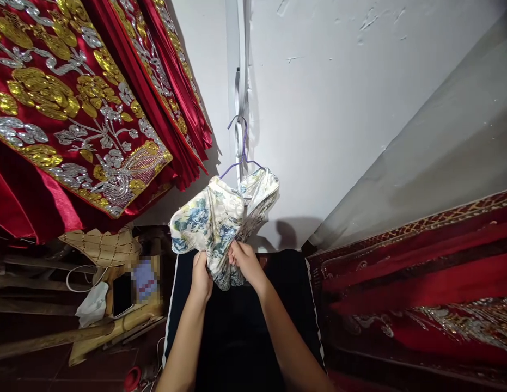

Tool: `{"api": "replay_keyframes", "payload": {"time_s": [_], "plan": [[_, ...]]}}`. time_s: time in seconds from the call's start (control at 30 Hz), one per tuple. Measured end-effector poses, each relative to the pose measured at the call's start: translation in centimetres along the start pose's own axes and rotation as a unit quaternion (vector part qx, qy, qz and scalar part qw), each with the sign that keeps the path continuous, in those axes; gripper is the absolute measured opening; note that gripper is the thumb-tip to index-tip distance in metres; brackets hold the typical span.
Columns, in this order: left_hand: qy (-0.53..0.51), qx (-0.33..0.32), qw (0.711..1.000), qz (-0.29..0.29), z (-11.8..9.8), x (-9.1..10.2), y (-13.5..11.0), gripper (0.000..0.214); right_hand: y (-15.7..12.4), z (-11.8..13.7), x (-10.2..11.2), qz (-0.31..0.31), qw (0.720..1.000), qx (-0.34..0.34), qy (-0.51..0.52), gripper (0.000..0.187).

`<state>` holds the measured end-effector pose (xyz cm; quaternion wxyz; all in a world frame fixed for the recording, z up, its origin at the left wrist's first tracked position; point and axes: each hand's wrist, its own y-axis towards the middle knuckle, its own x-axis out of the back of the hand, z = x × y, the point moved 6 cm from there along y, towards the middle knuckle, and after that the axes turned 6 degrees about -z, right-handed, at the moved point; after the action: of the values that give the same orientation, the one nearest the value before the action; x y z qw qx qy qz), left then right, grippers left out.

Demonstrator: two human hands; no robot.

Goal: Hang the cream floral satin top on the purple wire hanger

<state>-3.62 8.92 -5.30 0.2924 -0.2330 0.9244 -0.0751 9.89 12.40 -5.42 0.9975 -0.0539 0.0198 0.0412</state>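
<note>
A cream blouse [196, 218] with blue and yellow floral print hangs in front of me on a thin purple hanger [244, 155]. The hanger's hook sits by a pale vertical pipe or rod against the wall. My left hand [201, 277] grips the blouse at its lower left, thumb on top of the cloth. Further right, my right hand [243, 260] pinches the fabric at the front with fingers curled. Between my hands the lower part of the cloth is bunched. Some fingers of my left hand are hidden.
Red cloth with gold and silver embroidery [85, 103] hangs at the upper left. On a wooden bench [98, 340] at the left lie a phone [123, 294] and a crumpled white bag [93, 304]. More red embroidered fabric [420, 277] fills the right side. A white wall [318, 109] stands ahead.
</note>
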Motion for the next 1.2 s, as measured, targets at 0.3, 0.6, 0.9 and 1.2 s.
{"api": "replay_keyframes", "payload": {"time_s": [0.3,0.6,0.9,1.2], "plan": [[0.023,0.073,0.992,0.103,0.3,-1.7,-1.7,0.040,-0.4,2.2,2.4,-0.048,0.999,0.022,0.011,0.057],[0.037,0.115,0.983,0.135,-0.2,-1.7,-2.0,0.040,-1.1,3.9,2.0,-0.024,0.997,0.010,0.079,0.035],[0.230,-0.335,0.903,-0.137,-1.7,2.3,-1.7,0.077,-1.3,4.0,3.7,-0.006,0.998,-0.031,0.056,0.031],[0.340,-0.254,0.893,0.153,0.2,-5.0,-2.1,0.012,-2.2,5.4,1.4,0.054,0.999,-0.006,0.001,0.023]]}}
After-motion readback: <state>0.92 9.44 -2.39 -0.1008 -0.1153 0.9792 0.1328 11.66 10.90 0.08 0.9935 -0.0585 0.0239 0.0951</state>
